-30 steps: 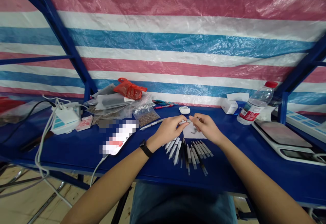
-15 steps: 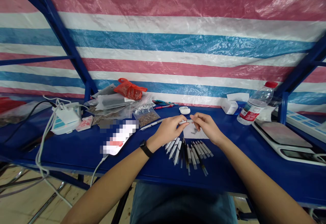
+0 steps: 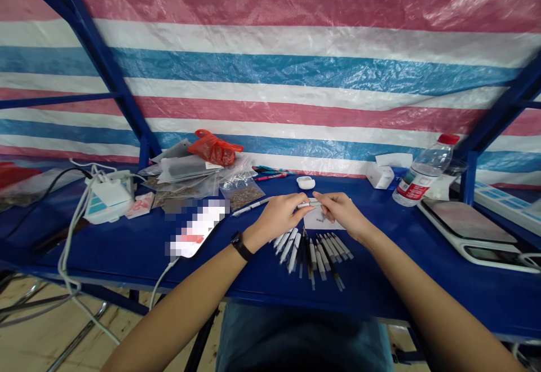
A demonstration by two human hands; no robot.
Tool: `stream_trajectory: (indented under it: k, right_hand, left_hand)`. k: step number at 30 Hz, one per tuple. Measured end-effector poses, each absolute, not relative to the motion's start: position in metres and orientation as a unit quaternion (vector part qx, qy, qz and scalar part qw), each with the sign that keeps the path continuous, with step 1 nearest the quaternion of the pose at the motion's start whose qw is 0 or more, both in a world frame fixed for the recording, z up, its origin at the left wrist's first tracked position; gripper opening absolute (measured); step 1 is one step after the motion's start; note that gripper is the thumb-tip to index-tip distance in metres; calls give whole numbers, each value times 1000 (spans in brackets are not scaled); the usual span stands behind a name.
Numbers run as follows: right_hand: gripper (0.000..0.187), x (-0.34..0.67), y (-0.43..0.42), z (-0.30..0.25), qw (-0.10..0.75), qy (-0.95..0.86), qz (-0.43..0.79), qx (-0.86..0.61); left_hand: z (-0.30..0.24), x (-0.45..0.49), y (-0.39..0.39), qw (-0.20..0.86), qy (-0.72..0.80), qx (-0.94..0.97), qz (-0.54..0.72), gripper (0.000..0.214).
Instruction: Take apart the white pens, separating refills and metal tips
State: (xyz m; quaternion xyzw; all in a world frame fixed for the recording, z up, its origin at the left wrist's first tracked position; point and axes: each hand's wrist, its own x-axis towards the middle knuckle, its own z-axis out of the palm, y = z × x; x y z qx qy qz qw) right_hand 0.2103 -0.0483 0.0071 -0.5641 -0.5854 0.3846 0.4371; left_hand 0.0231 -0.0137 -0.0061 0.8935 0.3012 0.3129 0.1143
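Note:
Between my two hands lies a white pen barrel point(image 3: 307, 204), held level over a sheet of white paper point(image 3: 313, 224). My left hand point(image 3: 284, 212) is closed on its left part, with a black band at the wrist. The fingers of my right hand point(image 3: 338, 209) pinch its right end. Small dark bits lie on the paper under my right hand. Just below, on the blue table, are several white pen parts point(image 3: 291, 248), dark refills point(image 3: 311, 273) and grey tapered pen pieces point(image 3: 327, 253). A white pen point(image 3: 250, 207) lies left of my left hand.
A phone point(image 3: 200, 228) with a cable lies to the left, near plastic bags point(image 3: 190, 169) and a red bag point(image 3: 216, 147). A white earbud case point(image 3: 305, 182) sits behind my hands. A bottle point(image 3: 425, 172) and a scale point(image 3: 473, 231) stand at right.
My right hand has turned slightly, its fingers now straighter and closer to my left hand along the pen barrel. My left hand stays nearly in place.

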Motion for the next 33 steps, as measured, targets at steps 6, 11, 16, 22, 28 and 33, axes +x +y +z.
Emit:
stream_trajectory:
  k: [6,11,16,22,28,33]
  right_hand:
    - [61,210,-49,7,464,-600,387,-524]
    - [62,210,-50,7,459,-606,390,-519]
    - [67,209,-49,6,442,-596,393,-542]
    - [68,209,-47,6,421,-591,401,-559]
    - [67,210,-47,2,421,-588,382,-575]
    - [66,210,-47,1,421,-593,369,-579]
  left_hand:
    - [-6,23,-13,107,311,888,321,16]
    - [-4,20,-13,125,306,889,316,20]
    - [-4,19,-14,101,288,899,313,22]
    - [-10,21,-13,50,276,914,293,23]
    - [-11,22,-13,43,275,914,295,22]
    - [-12,22,-13,38,279,914,293,21]
